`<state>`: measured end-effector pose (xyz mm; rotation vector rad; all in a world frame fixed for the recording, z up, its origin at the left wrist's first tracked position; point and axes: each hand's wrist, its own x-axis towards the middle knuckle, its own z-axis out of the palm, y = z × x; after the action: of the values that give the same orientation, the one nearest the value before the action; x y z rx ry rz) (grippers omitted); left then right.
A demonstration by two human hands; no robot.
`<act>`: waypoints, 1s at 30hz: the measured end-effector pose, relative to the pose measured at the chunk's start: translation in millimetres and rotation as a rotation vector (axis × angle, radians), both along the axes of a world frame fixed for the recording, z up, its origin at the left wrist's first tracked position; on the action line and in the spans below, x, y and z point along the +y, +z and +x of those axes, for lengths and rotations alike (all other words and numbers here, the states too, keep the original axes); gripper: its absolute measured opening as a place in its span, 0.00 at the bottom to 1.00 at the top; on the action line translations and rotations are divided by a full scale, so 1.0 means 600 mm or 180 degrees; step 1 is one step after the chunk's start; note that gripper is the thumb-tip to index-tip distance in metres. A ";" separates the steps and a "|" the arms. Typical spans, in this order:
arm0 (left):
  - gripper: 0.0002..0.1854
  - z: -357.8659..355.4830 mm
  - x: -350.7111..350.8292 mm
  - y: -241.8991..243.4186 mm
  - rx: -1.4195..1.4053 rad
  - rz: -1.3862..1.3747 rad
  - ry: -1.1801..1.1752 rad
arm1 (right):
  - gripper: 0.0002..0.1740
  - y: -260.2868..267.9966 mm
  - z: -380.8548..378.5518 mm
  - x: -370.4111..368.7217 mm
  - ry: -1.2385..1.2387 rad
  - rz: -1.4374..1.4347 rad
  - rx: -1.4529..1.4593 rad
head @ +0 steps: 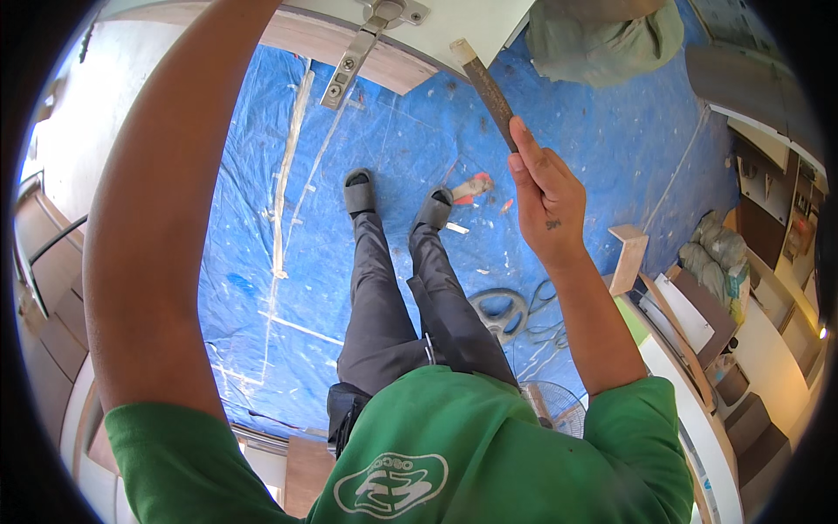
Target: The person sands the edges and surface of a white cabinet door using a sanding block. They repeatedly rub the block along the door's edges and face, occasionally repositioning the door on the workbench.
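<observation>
My right hand [548,190] grips a narrow brown stick [488,92] with a pale, rough tip. It points up and left, its tip close to the edge of a white cabinet panel [481,18]. What the stick is made of I cannot tell. My left arm reaches past the top of the view, so my left hand is out of sight. Between the arm and the stick, a metal concealed cabinet hinge [353,62] is screwed to the white panel and juts out over its wooden edge [402,65].
A blue plastic sheet [242,196] with tape strips covers the floor under my feet. Grey cloth [605,46] hangs or lies at the upper right. A fan [560,406], cables [543,327], an L-shaped wooden piece [630,252] and stacked boards [681,308] stand on the right.
</observation>
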<state>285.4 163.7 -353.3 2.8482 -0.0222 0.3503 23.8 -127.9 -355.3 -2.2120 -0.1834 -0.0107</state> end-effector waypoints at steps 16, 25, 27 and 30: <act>0.34 0.002 -0.001 0.000 -0.0071 0.0046 -0.0064 | 0.29 -0.020 0.018 0.017 0.0016 -0.0174 -0.0271; 0.35 0.006 0.003 -0.006 -0.0024 0.0083 0.0019 | 0.29 -0.011 0.031 0.011 -0.0063 0.0145 -0.0266; 0.35 0.005 0.002 -0.006 -0.0032 0.0052 0.0063 | 0.29 -0.016 0.003 0.009 -0.0170 0.0326 -0.0081; 0.34 0.003 -0.012 -0.004 0.0012 0.0061 0.0074 | 0.29 -0.036 0.031 0.012 -0.0050 -0.0304 -0.0251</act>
<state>287.1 156.4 -355.4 2.8703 0.0084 0.3513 42.5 -120.9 -377.0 -2.3099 -0.2139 -0.0998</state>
